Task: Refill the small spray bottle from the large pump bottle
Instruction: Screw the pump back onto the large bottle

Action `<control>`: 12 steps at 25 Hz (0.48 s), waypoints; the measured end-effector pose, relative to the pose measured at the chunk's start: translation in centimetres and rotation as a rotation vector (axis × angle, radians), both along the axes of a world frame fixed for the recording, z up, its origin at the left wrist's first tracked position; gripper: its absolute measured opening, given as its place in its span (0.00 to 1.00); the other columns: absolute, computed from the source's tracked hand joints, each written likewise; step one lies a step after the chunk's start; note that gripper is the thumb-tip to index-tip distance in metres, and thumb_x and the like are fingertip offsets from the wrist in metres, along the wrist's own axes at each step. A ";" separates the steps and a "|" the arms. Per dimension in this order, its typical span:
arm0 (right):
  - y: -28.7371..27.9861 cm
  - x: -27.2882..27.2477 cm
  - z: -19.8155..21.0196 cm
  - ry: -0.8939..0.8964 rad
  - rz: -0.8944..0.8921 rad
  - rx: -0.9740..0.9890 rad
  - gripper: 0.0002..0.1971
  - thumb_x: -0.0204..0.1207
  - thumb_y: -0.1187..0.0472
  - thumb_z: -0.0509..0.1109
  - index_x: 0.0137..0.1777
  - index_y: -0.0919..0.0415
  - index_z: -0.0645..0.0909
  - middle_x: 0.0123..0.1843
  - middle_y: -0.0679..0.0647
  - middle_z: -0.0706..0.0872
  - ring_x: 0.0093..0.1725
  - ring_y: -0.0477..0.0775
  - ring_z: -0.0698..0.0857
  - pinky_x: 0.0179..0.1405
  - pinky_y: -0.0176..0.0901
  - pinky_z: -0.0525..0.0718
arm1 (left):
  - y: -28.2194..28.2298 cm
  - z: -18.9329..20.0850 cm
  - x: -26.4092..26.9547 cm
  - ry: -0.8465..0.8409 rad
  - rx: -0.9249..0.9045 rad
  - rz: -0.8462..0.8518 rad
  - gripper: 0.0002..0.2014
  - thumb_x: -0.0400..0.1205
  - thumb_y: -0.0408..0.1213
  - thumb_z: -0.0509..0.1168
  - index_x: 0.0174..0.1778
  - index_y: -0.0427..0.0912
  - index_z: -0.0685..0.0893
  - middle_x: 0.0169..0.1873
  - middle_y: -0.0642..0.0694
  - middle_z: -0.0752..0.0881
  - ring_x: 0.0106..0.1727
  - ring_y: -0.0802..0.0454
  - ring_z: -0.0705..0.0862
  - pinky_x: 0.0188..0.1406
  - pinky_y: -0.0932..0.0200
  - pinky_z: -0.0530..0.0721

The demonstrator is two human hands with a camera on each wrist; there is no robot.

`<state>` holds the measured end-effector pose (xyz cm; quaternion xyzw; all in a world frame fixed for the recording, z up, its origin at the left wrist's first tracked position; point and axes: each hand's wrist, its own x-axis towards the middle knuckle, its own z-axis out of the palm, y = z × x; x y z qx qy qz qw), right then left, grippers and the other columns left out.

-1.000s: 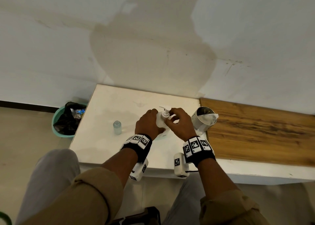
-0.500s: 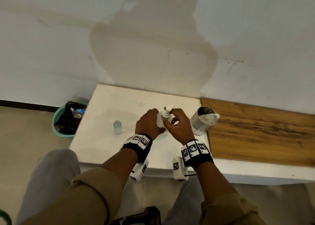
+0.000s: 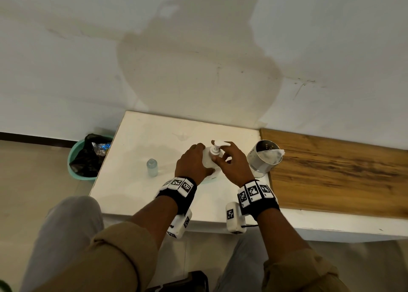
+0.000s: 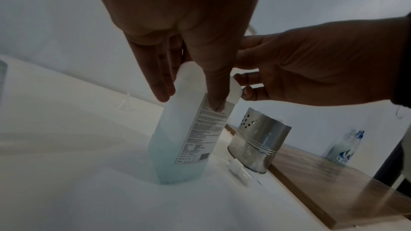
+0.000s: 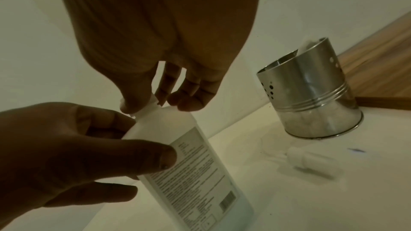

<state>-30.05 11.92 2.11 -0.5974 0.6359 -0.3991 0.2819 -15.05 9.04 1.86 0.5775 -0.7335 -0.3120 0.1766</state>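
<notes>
The left hand (image 3: 191, 163) holds the big pump bottle (image 4: 189, 129) standing on the table (image 3: 136, 181), the right hand (image 3: 234, 162) pinches its pump top (image 3: 217, 147) to twist it off, I think, then pour into the small spray bottle (image 3: 152, 167) waiting to the left.

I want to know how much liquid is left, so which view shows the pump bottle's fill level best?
The left wrist view: the pump bottle stands whole to its base, with blue liquid filling about its lower half. The right wrist view shows its label side, the base cut off and no clear level. In the head view the left hand hides most of its body.
</notes>
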 end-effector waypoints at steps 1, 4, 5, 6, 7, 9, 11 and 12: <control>-0.2 0.0 -0.2 -0.009 0.004 -0.004 0.19 0.73 0.66 0.77 0.64 0.53 0.84 0.60 0.41 0.84 0.36 0.44 0.80 0.39 0.30 0.76 | 0.0 -0.1 0.0 0.011 0.002 -0.002 0.31 0.67 0.49 0.79 0.62 0.44 0.76 0.57 0.48 0.82 0.54 0.45 0.84 0.49 0.51 0.81; -0.7 0.6 -0.6 -0.037 -0.089 0.003 0.21 0.69 0.67 0.80 0.61 0.55 0.83 0.55 0.44 0.87 0.36 0.41 0.81 0.39 0.25 0.75 | -0.1 -0.2 0.0 0.033 0.003 -0.001 0.30 0.66 0.47 0.79 0.61 0.43 0.76 0.56 0.47 0.82 0.53 0.45 0.84 0.47 0.50 0.81; -0.8 0.8 -0.7 -0.024 -0.124 0.018 0.22 0.68 0.66 0.81 0.62 0.57 0.83 0.53 0.46 0.87 0.37 0.41 0.81 0.39 0.24 0.75 | -0.1 -0.3 0.0 0.037 0.005 0.000 0.30 0.67 0.47 0.79 0.61 0.43 0.76 0.56 0.47 0.82 0.53 0.44 0.83 0.48 0.50 0.82; -0.9 0.9 -0.8 -0.011 -0.150 0.029 0.23 0.67 0.64 0.81 0.63 0.58 0.82 0.53 0.47 0.87 0.39 0.43 0.82 0.40 0.25 0.75 | -0.2 -0.3 -0.1 0.040 0.006 0.002 0.30 0.67 0.47 0.79 0.61 0.42 0.76 0.56 0.47 0.82 0.53 0.44 0.83 0.48 0.50 0.82; -1.0 1.0 -0.9 -0.003 -0.166 0.034 0.24 0.67 0.63 0.81 0.63 0.59 0.82 0.54 0.48 0.86 0.42 0.46 0.82 0.41 0.27 0.75 | -0.2 -0.3 -0.1 0.043 0.007 0.004 0.30 0.66 0.46 0.79 0.61 0.42 0.76 0.55 0.47 0.82 0.52 0.44 0.83 0.48 0.50 0.82; -1.2 1.3 -1.1 -0.008 -0.195 0.035 0.24 0.66 0.62 0.81 0.63 0.60 0.82 0.55 0.50 0.86 0.48 0.51 0.83 0.46 0.35 0.78 | -0.3 -0.5 -0.2 0.048 0.007 0.004 0.28 0.66 0.46 0.78 0.59 0.42 0.76 0.54 0.46 0.82 0.51 0.44 0.83 0.46 0.51 0.81; -1.0 1.7 -1.3 -0.004 -0.229 0.019 0.21 0.66 0.62 0.80 0.60 0.58 0.82 0.55 0.49 0.85 0.51 0.53 0.83 0.48 0.40 0.79 | -0.4 -0.7 -0.3 0.053 0.002 0.010 0.26 0.66 0.46 0.78 0.56 0.42 0.77 0.52 0.47 0.83 0.49 0.44 0.84 0.44 0.52 0.81; -0.9 2.0 -1.4 0.005 -0.247 0.002 0.20 0.67 0.63 0.79 0.59 0.56 0.82 0.54 0.49 0.85 0.51 0.54 0.82 0.48 0.41 0.79 | -0.5 -0.7 -0.4 0.054 0.001 0.015 0.26 0.66 0.46 0.78 0.55 0.42 0.77 0.51 0.47 0.83 0.48 0.44 0.84 0.43 0.52 0.80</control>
